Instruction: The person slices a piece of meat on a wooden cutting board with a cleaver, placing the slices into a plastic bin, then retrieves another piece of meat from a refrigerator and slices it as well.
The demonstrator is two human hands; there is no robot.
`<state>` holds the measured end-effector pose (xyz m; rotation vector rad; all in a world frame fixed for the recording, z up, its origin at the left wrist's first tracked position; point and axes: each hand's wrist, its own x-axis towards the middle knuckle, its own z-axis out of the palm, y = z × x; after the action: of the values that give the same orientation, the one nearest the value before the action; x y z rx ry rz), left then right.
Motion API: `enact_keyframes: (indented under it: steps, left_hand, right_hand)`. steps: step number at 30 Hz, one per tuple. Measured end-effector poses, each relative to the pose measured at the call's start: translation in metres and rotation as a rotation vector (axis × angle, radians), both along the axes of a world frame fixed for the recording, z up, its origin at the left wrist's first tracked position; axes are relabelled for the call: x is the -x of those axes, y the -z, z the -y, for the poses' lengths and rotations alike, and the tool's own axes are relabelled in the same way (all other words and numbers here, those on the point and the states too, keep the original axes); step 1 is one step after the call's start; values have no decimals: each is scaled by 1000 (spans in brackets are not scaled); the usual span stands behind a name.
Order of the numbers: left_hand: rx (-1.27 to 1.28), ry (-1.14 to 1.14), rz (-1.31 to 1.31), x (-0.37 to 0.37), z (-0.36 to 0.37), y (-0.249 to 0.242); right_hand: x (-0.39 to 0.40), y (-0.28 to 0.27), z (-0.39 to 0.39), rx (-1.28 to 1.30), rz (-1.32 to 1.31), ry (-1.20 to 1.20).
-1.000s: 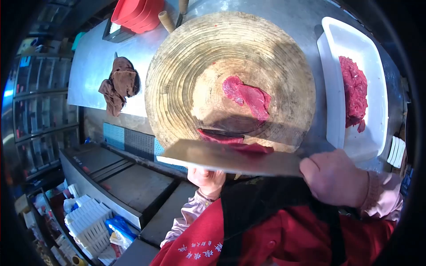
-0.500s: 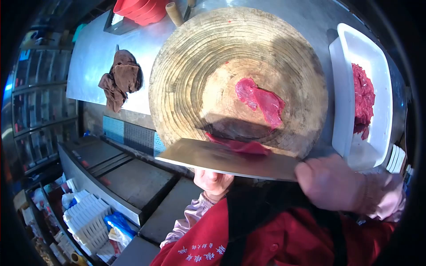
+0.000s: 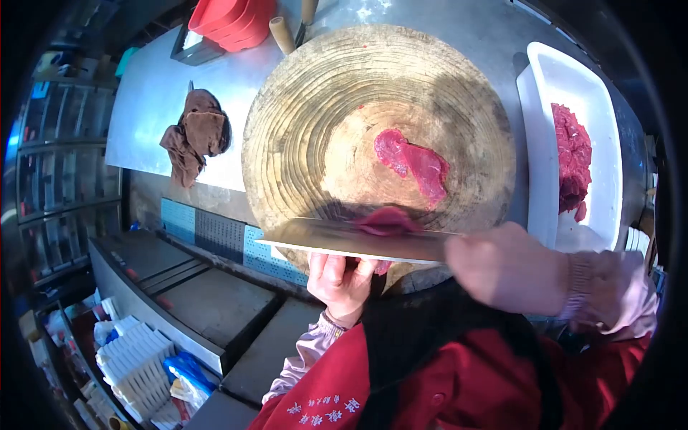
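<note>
My right hand [image 3: 505, 269] is closed round the handle end of a wide cleaver [image 3: 308, 235], which lies across the near part of a round wooden chopping block [image 3: 287, 150]. A folded slice of red meat [image 3: 387, 221] shows at the blade's far side. Behind the blade, my left hand [image 3: 337, 287] has its fingers bent against red meat at the block's near edge; the blade partly hides the fingertips. Another slice of raw red meat [image 3: 416, 163] lies flat in the middle of the block.
To the right stands a white tub [image 3: 539, 165] with a heap of red meat [image 3: 573, 158]. On the metal counter [image 3: 136, 107] at left lies a brown cloth [image 3: 193, 136]. Stacked red containers [image 3: 233, 25] and a wooden handle [image 3: 282, 34] are at the back.
The cleaver and my right hand have shifted left. The slice at the blade has folded up more, and more of my left fingers shows. The view has moved slightly.
</note>
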<state>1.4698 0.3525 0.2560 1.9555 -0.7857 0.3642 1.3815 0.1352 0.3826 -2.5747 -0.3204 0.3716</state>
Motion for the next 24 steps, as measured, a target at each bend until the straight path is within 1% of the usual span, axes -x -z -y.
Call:
enact_keyframes:
  steps: [1, 2, 3, 4, 6, 7, 9, 10, 11, 12, 14, 15, 16, 18, 19, 21, 22, 24]
  left_hand:
    - [2, -6, -35, 2, -2, 0]
    - [-18, 4, -97, 3, -2, -7]
    - [-21, 1, -62, 3, -1, -6]
    - [-26, 6, -26, 3, 0, -6]
    - [-38, 11, -19, 5, -2, -8]
    - [-43, -1, -12, 6, -2, -9]
    - [-54, -36, -34, 13, -5, -3]
    - [-57, -73, -60, 15, -4, -1]
    - [14, -60, -47, 15, -1, -1]
    - [54, -66, -226, 19, -12, 11]
    - [61, 42, -113, 20, -17, 18]
    - [122, 52, -223, 23, -21, 22]
    - [119, 39, -225, 27, -22, 23]
    - [1004, 19, -1091, 33, -19, 21]
    - [1003, 8, -1091, 29, -25, 24]
    - [-151, 104, -186, 17, -39, 27]
    - [-153, 105, -190, 18, -40, 28]
    - [-26, 147, -310, 18, -39, 27]
  right_hand:
    - [13, 0, 11, 2, 2, -8]
    - [21, -5, 22, 51, -72, 22]
    - [29, -5, 27, 95, -148, 60]
    - [36, -1, 29, 92, -147, 66]
    - [36, 3, 25, 142, 0, 320]
    - [35, 0, 23, 136, 3, 323]
    - [38, -10, 19, 86, 19, 190]
    - [43, -11, 17, 79, 19, 197]
    - [47, -13, 15, 112, 11, 120]
    - [49, -15, 15, 148, 3, 41]
    - [53, -22, 17, 159, -7, 14]
    - [57, -24, 18, 165, -11, 18]
    - [59, -25, 20, 172, -15, 20]
    - [60, -28, 23, 174, -26, 9]
    - [59, -28, 24, 180, -34, 12]
    - [49, -24, 22, 148, -42, 5]
    - [43, -22, 21, 122, -44, 5]
    - [24, -6, 11, 72, -13, 20]
